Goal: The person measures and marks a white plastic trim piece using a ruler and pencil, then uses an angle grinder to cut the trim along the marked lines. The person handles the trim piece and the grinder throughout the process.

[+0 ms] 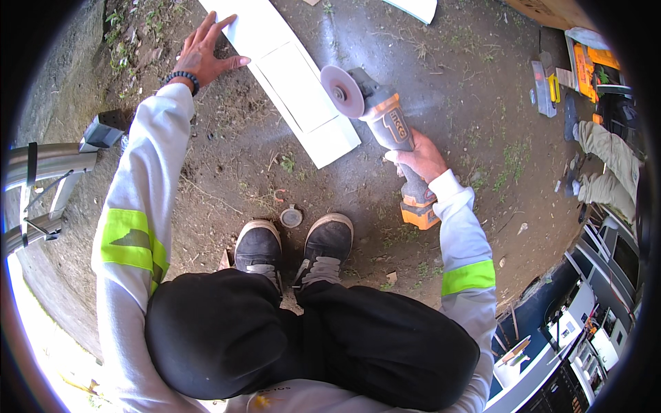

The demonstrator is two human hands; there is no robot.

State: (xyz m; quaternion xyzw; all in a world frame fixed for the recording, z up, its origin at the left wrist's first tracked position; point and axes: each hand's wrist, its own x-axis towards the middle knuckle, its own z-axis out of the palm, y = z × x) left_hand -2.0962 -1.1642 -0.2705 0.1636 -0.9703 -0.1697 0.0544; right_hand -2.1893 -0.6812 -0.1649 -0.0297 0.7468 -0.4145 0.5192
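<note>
A long white panel [292, 89] lies slantwise on the bare ground ahead of me, with a rectangle outlined on its face. My left hand [204, 55] rests at the panel's left edge near its far end, fingers spread. In my right hand [421, 157] is a grey and orange cordless angle grinder [389, 120], gripped by its body. The grinder's thin round disc [342, 92] points up and left, over or beside the panel's right edge; whether it touches cannot be told. An orange battery [419, 214] is at the tool's near end.
A metal ladder [41, 165] lies at the left. Another person's legs [609, 165] show at the far right, near a clear plastic box [543, 88] and orange items [585, 69]. A small round lid [291, 217] sits by my shoes [328, 237]. Another white piece [416, 8] lies farther off.
</note>
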